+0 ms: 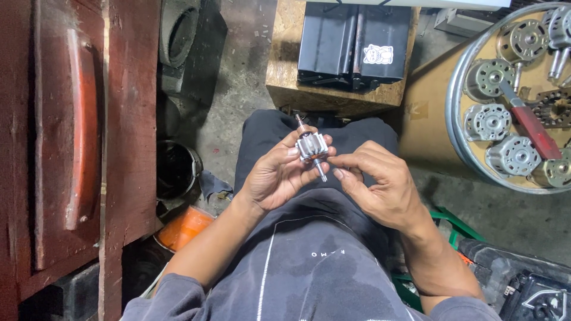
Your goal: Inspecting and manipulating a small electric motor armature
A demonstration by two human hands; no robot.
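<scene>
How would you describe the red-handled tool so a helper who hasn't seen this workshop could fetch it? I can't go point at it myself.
Look to the person's right for the big round metal tray on the floor, filled with small grey motor housings. Lying diagonally across them is the red-handled tool. It is the only long, flat, red thing in the tray; everything around it is round and grey.

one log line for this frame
left hand: holds motor rotor | right hand: fingertips at rotor shaft | tray: motor parts, right

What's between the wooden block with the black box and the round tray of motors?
In the head view, only bare concrete floor separates the wooden block from the round tray.
</scene>
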